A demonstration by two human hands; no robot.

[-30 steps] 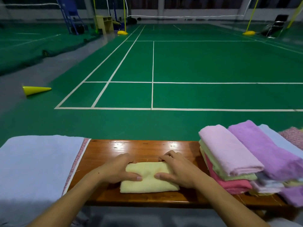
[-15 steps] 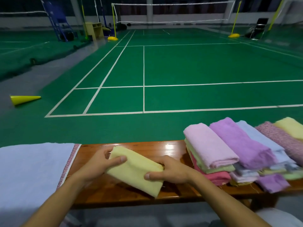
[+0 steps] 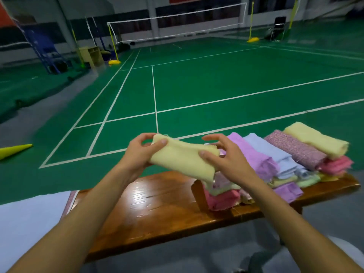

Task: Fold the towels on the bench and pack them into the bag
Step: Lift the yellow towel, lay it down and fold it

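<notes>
Head view: left hand [image 3: 137, 154] pinches the far left corner of a folded pale-yellow terry towel [image 3: 183, 158] between thumb and fingers; right hand [image 3: 224, 156] grips its right end, thumb on top, fingers half curled. The towel hangs in the air above the glossy wooden bench [image 3: 157, 203], just beside the stack of folded pink, purple, blue and yellow towels [image 3: 285, 160]. Its loose lower edge droops, so the fold could likely fall open, or brush the stack and topple it. No bag is identifiable.

An indoor badminton hall: green courts [image 3: 216, 85] marked with white lines [image 3: 155, 99], a net [image 3: 177, 26] strung between yellow posts [image 3: 112, 44] at the far end, a wooden bench [image 3: 157, 203] courtside in the near foreground.
</notes>
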